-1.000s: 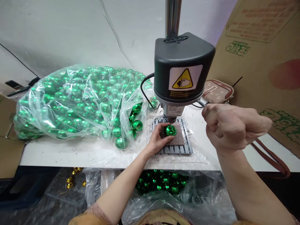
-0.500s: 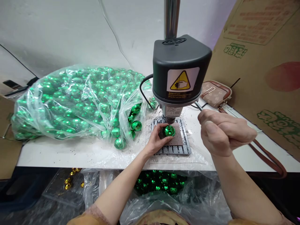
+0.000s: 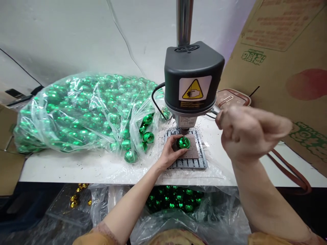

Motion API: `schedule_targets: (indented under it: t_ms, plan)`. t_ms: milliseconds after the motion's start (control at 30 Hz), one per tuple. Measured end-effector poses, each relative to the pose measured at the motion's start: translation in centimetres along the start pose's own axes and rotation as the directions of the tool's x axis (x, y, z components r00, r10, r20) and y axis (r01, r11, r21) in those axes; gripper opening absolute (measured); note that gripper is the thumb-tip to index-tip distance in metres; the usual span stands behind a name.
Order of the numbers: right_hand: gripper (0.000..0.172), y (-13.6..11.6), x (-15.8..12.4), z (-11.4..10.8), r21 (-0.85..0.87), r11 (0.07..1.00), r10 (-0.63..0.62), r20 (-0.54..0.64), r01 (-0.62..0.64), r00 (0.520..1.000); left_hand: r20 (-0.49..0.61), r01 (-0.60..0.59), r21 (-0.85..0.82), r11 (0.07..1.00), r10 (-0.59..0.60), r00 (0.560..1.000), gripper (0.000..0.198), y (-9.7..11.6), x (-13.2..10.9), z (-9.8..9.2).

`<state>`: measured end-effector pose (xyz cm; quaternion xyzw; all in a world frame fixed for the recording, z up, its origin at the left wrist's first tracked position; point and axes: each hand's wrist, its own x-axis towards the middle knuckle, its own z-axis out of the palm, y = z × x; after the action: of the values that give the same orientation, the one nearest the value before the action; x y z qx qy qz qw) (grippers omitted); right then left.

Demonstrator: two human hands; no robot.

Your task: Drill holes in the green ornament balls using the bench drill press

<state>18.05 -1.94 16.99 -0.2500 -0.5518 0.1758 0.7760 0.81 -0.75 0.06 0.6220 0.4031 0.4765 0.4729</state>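
My left hand (image 3: 170, 153) pinches a shiny green faceted ball (image 3: 183, 142) and holds it on the brown pad of the ribbed grey base plate (image 3: 201, 160), right under the drill bit. The dark bench drill head (image 3: 193, 81) with a yellow warning sticker sits low over the ball on its steel column (image 3: 184, 22). My right hand (image 3: 249, 131) is a closed fist wrapped round the drill's thin metal feed lever (image 3: 213, 111) at the right of the head; the hand is slightly blurred.
A big clear plastic bag of green balls (image 3: 81, 112) lies on the white table (image 3: 76, 166) at the left, a few balls spilling near the plate. More green balls fill a bag (image 3: 176, 200) below the table edge. A brown-strapped purse (image 3: 231, 98) and a large cardboard box (image 3: 286, 68) stand at the right.
The drill head has come down a little toward the ball. My right fist has shifted on the lever and is now motion-blurred. My left hand keeps the ball in place.
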Motion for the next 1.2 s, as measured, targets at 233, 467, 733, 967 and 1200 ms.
schedule_targets:
  t_ms: [233, 467, 733, 967, 1200]
  plan:
    - [0.044, -1.5, 3.9, 1.5, 0.105, 0.989, 0.106, 0.003, -0.105, 0.994, -0.193, -0.165, 0.348, 0.923, 0.242, 0.951, 0.040, 3.1, -4.5, 0.6]
    - [0.044, -1.2, 3.4, 1.4, 0.098, 0.993, 0.066, -0.008, -0.065, 0.998, 0.532, -0.701, 0.580, 0.415, 0.459, 0.711, 0.049, 2.9, -14.4, -0.4]
    - [0.042, -1.0, 3.5, 1.4, 0.105, 0.992, 0.068, -0.043, -0.064, 0.997, -0.272, 0.072, 0.861, 0.504, 0.335, 0.902, 0.036, 3.5, -4.7, -5.9]
    - [0.042, -0.9, 3.3, 1.4, 0.093, 0.994, 0.060, -0.035, -0.056, 0.998, -0.452, 0.444, 0.874, 0.199, -0.005, 0.892, 0.020, 3.4, 1.1, -6.9]
    - [0.044, -0.7, 3.4, 1.2, 0.100, 0.993, 0.065, -0.031, -0.062, 0.997, -0.324, 0.313, 0.907, 0.281, -0.008, 0.946, 0.024, 3.3, 0.0, -7.6]
